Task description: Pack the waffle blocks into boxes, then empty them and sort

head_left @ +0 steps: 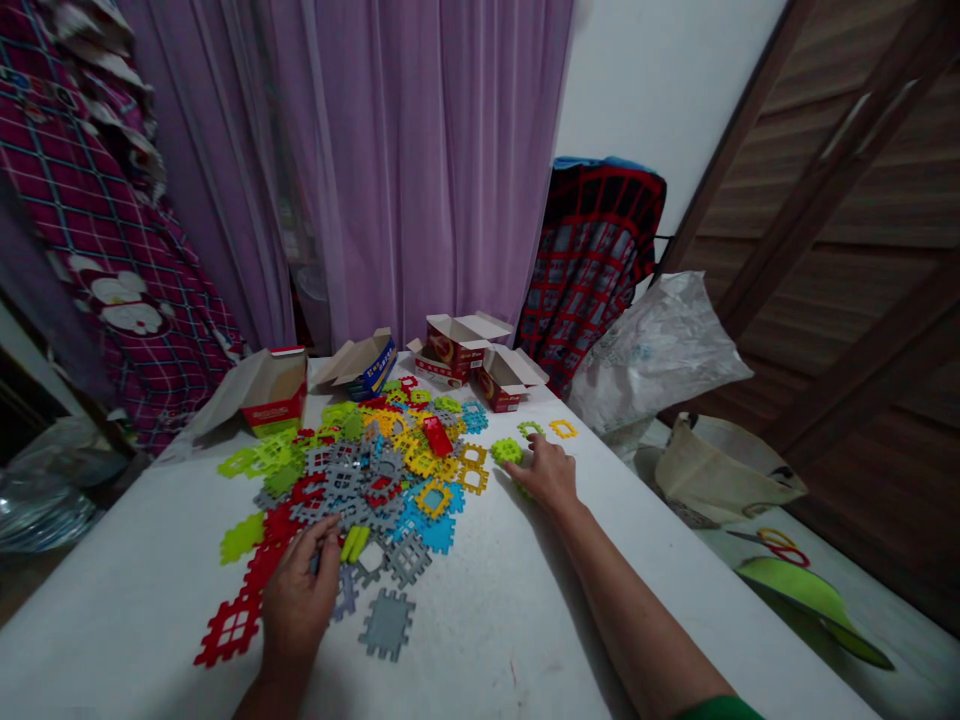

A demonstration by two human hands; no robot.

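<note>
A pile of interlocking plastic building pieces covers the middle of the white table [480,620]. My left hand [302,585] is at the pile's near edge, fingers bent and thumb apart, beside a red windowed piece [231,630] and two small lime-green bars [355,544]. Nothing shows in its grasp. My right hand [551,474] is over the table right of the pile, thumb and index finger spread. Its thumb tip meets or nearly meets a lime-green knobbly round piece [508,450]. Just past the index finger lies a green square frame [530,429]. Another green piece is partly hidden under this hand.
Open cardboard boxes stand along the back: a red one [277,395], a blue one [371,368] and dark red ones [504,380]. A yellow frame [563,429] lies far right; a grey square piece [388,624] lies in front. Scissors [780,545] and a bag [724,470] are off the table's right side.
</note>
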